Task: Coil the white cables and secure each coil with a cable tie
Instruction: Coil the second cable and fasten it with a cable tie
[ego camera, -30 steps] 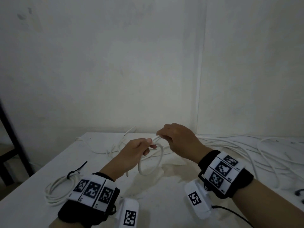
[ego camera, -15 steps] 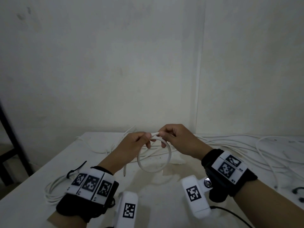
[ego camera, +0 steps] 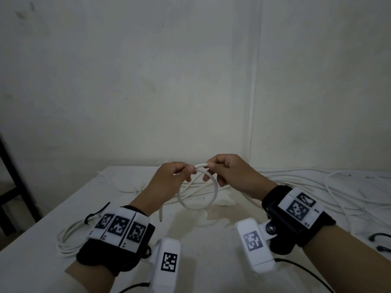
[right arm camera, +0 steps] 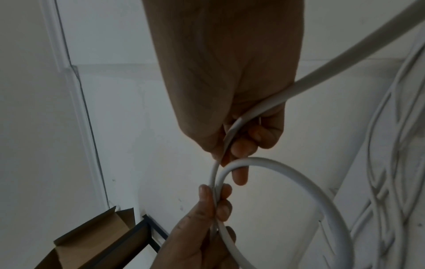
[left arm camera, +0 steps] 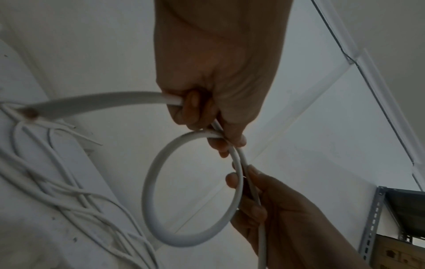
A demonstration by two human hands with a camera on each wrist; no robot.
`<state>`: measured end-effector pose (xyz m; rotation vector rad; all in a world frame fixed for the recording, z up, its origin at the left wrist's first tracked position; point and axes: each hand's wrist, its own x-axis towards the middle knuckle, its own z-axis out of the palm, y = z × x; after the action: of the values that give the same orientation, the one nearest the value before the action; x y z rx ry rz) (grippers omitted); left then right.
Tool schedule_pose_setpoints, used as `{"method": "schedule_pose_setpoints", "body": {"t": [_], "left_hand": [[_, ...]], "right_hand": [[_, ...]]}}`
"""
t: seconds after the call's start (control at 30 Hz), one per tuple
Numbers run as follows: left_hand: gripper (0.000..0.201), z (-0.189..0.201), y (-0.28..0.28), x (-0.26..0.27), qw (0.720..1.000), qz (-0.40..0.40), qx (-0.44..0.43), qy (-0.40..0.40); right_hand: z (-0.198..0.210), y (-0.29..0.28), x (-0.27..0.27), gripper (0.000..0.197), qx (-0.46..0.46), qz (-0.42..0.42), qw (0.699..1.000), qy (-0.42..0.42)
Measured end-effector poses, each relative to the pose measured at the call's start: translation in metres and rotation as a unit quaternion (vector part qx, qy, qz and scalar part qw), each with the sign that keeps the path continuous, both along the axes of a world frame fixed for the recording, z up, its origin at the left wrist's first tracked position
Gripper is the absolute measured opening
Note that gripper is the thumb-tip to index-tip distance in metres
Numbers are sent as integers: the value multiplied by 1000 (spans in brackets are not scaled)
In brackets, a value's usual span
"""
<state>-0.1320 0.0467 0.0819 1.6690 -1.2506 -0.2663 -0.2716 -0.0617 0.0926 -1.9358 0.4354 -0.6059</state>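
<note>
Above the white table [ego camera: 207,246], both hands hold one white cable bent into a single round loop [ego camera: 197,206]. My left hand [ego camera: 190,169] pinches the top of the loop where the strands cross, and the cable's cut end [ego camera: 160,216] hangs below its wrist. My right hand [ego camera: 211,166] pinches the same crossing from the right, with the cable running on through its palm. In the left wrist view the left hand [left arm camera: 226,143] grips the loop [left arm camera: 190,236]. The right wrist view shows the right hand [right arm camera: 230,162] and the loop [right arm camera: 299,174].
A finished white coil [ego camera: 67,242] with a black cable tie [ego camera: 95,214] lies at the table's left. Several loose white cables [ego camera: 317,182] sprawl over the back and right. Dark cable ties [ego camera: 378,237] lie at the right edge. A black frame [ego camera: 12,176] stands at the left.
The hanging U of cable has been closed into a full round loop. Both hands have risen slightly and come closer together at the loop's top.
</note>
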Motion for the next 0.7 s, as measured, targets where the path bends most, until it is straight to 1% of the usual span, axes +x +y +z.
{"method": "schedule_pose_setpoints", "body": {"t": [0.1, 0.2, 0.3, 0.43, 0.57, 0.7], "left_hand": [[30, 3, -2, -4, 1000, -2, -6, -13], [27, 3, -2, -5, 1000, -14, 14, -13], [21, 3, -3, -5, 999, -11, 27, -26], [22, 4, -5, -4, 999, 13, 0, -36], [25, 4, -7, -5, 999, 24, -5, -27], [20, 5, -10, -7, 999, 29, -2, -31]], "right_hand": [[1, 3, -2, 26, -39, -9, 999, -5], [-1, 3, -3, 31, -59, -14, 998, -3], [-2, 1, -5, 27, -39, -10, 999, -4], [-2, -1, -5, 23, 2, 3, 1000, -18], [-4, -3, -5, 23, 6, -3, 1000, -26], [-4, -3, -7, 28, 7, -7, 1000, -19]]}}
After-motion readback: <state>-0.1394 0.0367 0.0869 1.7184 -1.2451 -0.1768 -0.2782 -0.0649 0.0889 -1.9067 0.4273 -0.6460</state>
